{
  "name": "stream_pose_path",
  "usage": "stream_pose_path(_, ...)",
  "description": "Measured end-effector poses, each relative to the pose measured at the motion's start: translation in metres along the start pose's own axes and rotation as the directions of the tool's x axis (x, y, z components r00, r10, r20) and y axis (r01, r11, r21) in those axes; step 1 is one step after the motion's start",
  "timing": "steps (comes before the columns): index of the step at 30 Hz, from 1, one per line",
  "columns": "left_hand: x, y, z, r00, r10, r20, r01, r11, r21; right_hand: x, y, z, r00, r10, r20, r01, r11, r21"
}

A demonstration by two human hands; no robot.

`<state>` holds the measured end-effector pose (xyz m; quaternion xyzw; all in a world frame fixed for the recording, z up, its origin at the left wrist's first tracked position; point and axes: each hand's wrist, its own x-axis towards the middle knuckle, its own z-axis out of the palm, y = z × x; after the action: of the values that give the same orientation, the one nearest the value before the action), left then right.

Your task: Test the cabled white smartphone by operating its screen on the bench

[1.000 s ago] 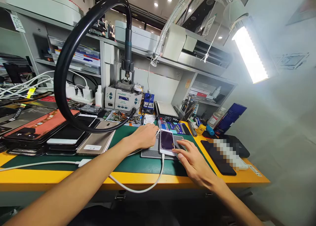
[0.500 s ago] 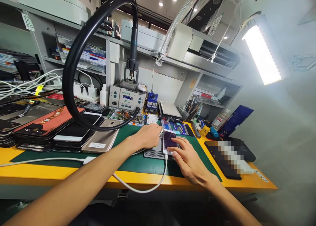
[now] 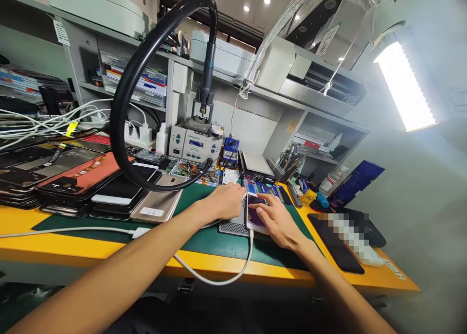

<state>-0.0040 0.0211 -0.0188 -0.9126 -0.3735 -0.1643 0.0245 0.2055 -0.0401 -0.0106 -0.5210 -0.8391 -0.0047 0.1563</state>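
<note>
A white smartphone point(image 3: 254, 220) with a lit dark purple screen rests on a grey perforated plate point(image 3: 233, 227). The plug of a white charging cable point(image 3: 251, 241) sits in its bottom end, and the cable loops over the table's front edge. My left hand point(image 3: 228, 201) is closed beside the phone's upper left edge; its fingertips are hidden, and a bit of white shows by them. Over the screen, my right hand point(image 3: 279, 220) has its fingers stretched out and apart, the fingertips at or just above the glass.
Stacked phone parts point(image 3: 73, 183) and a gold phone back point(image 3: 156, 202) lie left on the green mat point(image 3: 204, 244). Behind stand a hot-air station point(image 3: 197, 144) with a looping black hose point(image 3: 122, 105) and a parts tray point(image 3: 189, 171). A bright lamp point(image 3: 404, 86) hangs at right.
The whole view has shifted slightly, so the scene sits further right. My right hand's fingers have moved a little over the screen; my left hand stays closed beside the phone.
</note>
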Motion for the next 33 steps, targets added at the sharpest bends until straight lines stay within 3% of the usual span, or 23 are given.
stream_pose_path(7, 0.000, 0.001, 0.000, 1.000, 0.002, -0.001, -0.002, 1.000, -0.001, 0.020, 0.013, 0.000, 0.997, 0.071, 0.013, -0.070, 0.996, -0.051)
stream_pose_path(17, 0.000, -0.001, 0.001, 1.000, -0.008, -0.013, 0.008, 1.000, -0.020, 0.038, 0.018, -0.001, 0.996, 0.074, 0.041, -0.070, 0.993, -0.099)
stream_pose_path(33, 0.001, -0.002, 0.002, 1.000, -0.002, -0.011, 0.002, 1.000, -0.018, 0.022, 0.003, -0.003, 0.999, 0.018, 0.028, -0.016, 0.997, -0.080)
